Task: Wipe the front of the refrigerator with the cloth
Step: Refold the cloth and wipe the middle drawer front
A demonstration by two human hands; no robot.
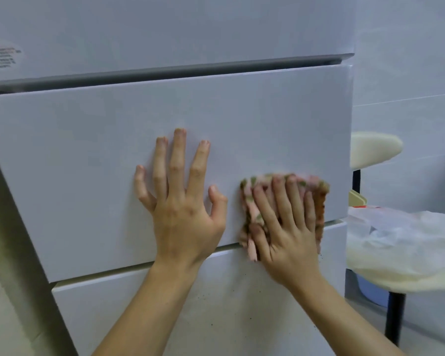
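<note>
Cloth (249, 204): flat against the refrigerator (88, 150), lower right of its middle panel, long axis upright.
Right hand (285, 235): fingers straight, pressed the cloth flat.
Left hand (183, 217): spread flat on the panel, just left.

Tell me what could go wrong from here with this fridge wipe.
1. The left hand lies flat and bare on the middle drawer front, so it may leave fingerprints there.
2. The cloth under the right hand overlaps the seam below, and could push dirt into that gap.
3. The lower panel looks speckled with dirt and might get missed.
</note>
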